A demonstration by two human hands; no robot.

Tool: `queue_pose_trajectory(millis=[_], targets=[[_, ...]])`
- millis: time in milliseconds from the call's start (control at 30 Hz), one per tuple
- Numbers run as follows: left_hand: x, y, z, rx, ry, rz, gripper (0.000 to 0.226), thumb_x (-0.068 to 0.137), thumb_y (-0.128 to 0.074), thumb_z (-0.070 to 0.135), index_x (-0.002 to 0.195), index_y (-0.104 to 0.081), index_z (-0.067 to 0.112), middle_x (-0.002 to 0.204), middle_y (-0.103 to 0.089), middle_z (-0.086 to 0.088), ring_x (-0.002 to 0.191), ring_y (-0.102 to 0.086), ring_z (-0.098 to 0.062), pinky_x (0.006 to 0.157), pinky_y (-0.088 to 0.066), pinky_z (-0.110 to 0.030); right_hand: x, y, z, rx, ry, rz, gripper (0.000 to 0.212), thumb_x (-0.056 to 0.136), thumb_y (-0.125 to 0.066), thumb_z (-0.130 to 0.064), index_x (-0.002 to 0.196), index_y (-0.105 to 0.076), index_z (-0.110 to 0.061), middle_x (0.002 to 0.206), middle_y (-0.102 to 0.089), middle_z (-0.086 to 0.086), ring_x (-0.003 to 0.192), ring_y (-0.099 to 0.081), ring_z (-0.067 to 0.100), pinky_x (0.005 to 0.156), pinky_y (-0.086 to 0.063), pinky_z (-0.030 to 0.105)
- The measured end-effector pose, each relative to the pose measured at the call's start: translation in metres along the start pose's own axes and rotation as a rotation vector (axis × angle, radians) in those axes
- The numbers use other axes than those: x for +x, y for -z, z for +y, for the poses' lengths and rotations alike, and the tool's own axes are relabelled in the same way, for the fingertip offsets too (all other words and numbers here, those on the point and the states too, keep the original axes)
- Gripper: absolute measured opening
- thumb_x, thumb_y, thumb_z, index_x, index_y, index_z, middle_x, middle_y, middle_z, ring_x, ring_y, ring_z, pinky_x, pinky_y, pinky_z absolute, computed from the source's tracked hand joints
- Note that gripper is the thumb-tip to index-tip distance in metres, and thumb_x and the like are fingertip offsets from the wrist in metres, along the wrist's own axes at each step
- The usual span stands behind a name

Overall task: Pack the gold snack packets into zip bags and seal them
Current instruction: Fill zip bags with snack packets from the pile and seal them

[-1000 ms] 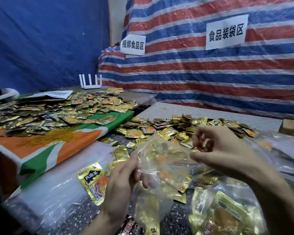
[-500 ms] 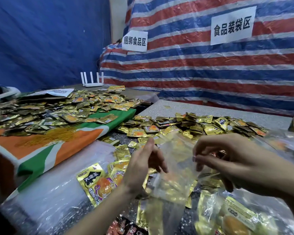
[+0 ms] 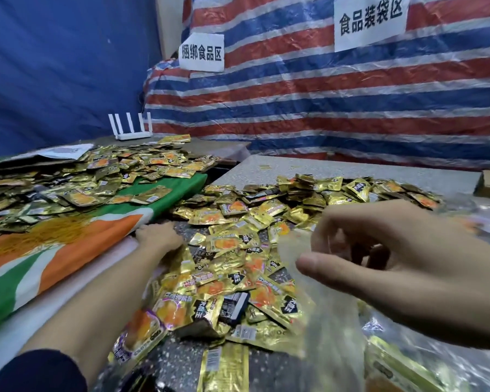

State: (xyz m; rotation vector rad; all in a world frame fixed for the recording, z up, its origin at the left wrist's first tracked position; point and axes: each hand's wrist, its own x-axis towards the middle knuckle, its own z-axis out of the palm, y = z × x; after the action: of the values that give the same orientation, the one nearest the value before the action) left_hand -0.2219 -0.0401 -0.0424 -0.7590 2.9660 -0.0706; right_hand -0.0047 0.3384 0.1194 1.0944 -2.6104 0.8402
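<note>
The right hand (image 3: 393,264) is raised close to the camera with its fingers curled. Its thumb and fingers pinch the top edge of a clear zip bag (image 3: 331,321), which hangs down blurred over the near right of the counter (image 3: 266,168). Whether any packet is inside the bag cannot be told.

The left hand (image 3: 159,239) reaches far out, palm down, at the left edge of the pile of gold snack packets (image 3: 252,250), just beside the orange, white and green cloth (image 3: 68,250). Its fingers are hidden behind the back of the hand, so I cannot tell whether it has hold of anything. A dark sleeve (image 3: 34,372) covers the arm near the left corner.

The packets lie loose across the middle of the counter, from near to far. A second heap of packets (image 3: 68,188) lies on the cloth to the left. A white router (image 3: 130,128) stands far left, before a blue sheet (image 3: 54,66). A striped tarp (image 3: 323,108) with two paper signs (image 3: 201,52) hangs behind.
</note>
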Motion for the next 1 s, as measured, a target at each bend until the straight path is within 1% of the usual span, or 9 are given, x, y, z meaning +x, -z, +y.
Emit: queue_pose_trajectory(millis=[133, 300, 367, 500, 600, 700, 800, 867, 1000], targets=[[-0.001, 0.000, 0.004, -0.033, -0.021, 0.095, 0.035, 0.090, -0.056, 0.032, 0.121, -0.056, 0.015, 0.112, -0.063, -0.008, 0.107, -0.060, -0.031, 0.080, -0.044, -0.037, 0.004, 0.000, 0.002, 0.008, 0.043, -0.020, 0.032, 0.085, -0.053, -0.062, 0.083, -0.065, -0.032, 0.070, -0.061, -0.011, 0.064, -0.059, 0.011, 0.052, -0.046, 0.020], [-0.014, -0.002, 0.004, -0.025, -0.158, 0.279, 0.031, 0.091, -0.049, 0.009, 0.122, -0.048, 0.012, 0.105, -0.062, -0.013, 0.098, -0.063, -0.036, 0.065, -0.044, -0.037, 0.003, 0.005, 0.002, 0.031, 0.046, -0.009, 0.019, 0.083, -0.059, -0.051, 0.079, -0.067, -0.034, 0.069, -0.061, -0.011, 0.060, -0.059, 0.009, 0.050, -0.043, 0.015], [-0.016, 0.001, 0.000, -0.066, -0.216, 0.399, 0.030, 0.092, -0.040, -0.002, 0.118, -0.049, 0.008, 0.093, -0.059, -0.015, 0.088, -0.061, -0.038, 0.060, -0.044, -0.041, 0.002, 0.007, 0.005, 0.049, 0.023, -0.018, 0.018, 0.084, -0.060, -0.050, 0.079, -0.067, -0.035, 0.069, -0.060, -0.011, 0.060, -0.058, 0.007, 0.050, -0.048, 0.019], [-0.022, 0.025, -0.005, -0.448, -0.159, 0.478, 0.020, 0.096, -0.040, 0.002, 0.084, -0.056, 0.005, 0.086, -0.057, -0.013, 0.076, -0.056, -0.032, 0.065, -0.048, -0.042, 0.001, 0.008, 0.008, 0.058, -0.008, -0.040, 0.016, 0.084, -0.061, -0.050, 0.080, -0.069, -0.037, 0.070, -0.061, -0.012, 0.066, -0.061, 0.008, 0.058, -0.054, 0.027], [-0.034, 0.050, -0.003, -0.723, -0.131, 0.448, 0.030, 0.095, -0.048, 0.015, 0.066, -0.051, 0.008, 0.075, -0.055, -0.011, 0.060, -0.047, -0.023, 0.061, -0.039, -0.032, 0.001, 0.007, 0.007, 0.050, -0.021, -0.080, 0.017, 0.085, -0.059, -0.052, 0.080, -0.068, -0.038, 0.072, -0.063, -0.017, 0.070, -0.062, 0.004, 0.060, -0.053, 0.019], [-0.063, 0.069, -0.004, -0.823, -0.352, 0.460, 0.012, 0.086, -0.066, 0.009, 0.075, -0.066, 0.014, 0.080, -0.064, 0.003, 0.070, -0.056, -0.010, 0.064, -0.044, -0.028, 0.002, 0.005, 0.008, 0.035, -0.038, -0.106, 0.020, 0.086, -0.060, -0.051, 0.080, -0.069, -0.034, 0.072, -0.063, -0.017, 0.068, -0.059, 0.003, 0.058, -0.044, 0.013], [-0.105, 0.097, -0.010, -0.987, -0.652, 0.367, 0.032, 0.079, -0.071, -0.008, 0.075, -0.064, 0.022, 0.088, -0.066, 0.003, 0.086, -0.064, -0.016, 0.071, -0.051, -0.027, 0.002, 0.005, 0.008, 0.032, -0.059, -0.135, 0.023, 0.085, -0.057, -0.054, 0.082, -0.069, -0.035, 0.080, -0.065, -0.020, 0.073, -0.060, -0.001, 0.063, -0.043, 0.012], [-0.136, 0.121, -0.016, -1.151, -0.860, 0.236, 0.032, 0.078, -0.073, -0.010, 0.079, -0.062, 0.020, 0.093, -0.067, 0.001, 0.092, -0.067, -0.024, 0.075, -0.057, -0.030, 0.001, 0.006, 0.007, 0.052, -0.056, -0.166, 0.025, 0.084, -0.056, -0.056, 0.085, -0.069, -0.035, 0.084, -0.066, -0.022, 0.077, -0.061, -0.002, 0.065, -0.047, 0.013], [-0.195, 0.157, -0.020, -1.423, -1.169, 0.064, 0.045, 0.075, -0.075, -0.003, 0.108, -0.058, 0.023, 0.097, -0.070, 0.000, 0.095, -0.070, -0.021, 0.080, -0.058, -0.032, 0.001, 0.003, 0.007, 0.078, -0.048, -0.218, 0.023, 0.085, -0.057, -0.057, 0.090, -0.069, -0.038, 0.090, -0.067, -0.017, 0.086, -0.062, 0.004, 0.072, -0.054, 0.026]])
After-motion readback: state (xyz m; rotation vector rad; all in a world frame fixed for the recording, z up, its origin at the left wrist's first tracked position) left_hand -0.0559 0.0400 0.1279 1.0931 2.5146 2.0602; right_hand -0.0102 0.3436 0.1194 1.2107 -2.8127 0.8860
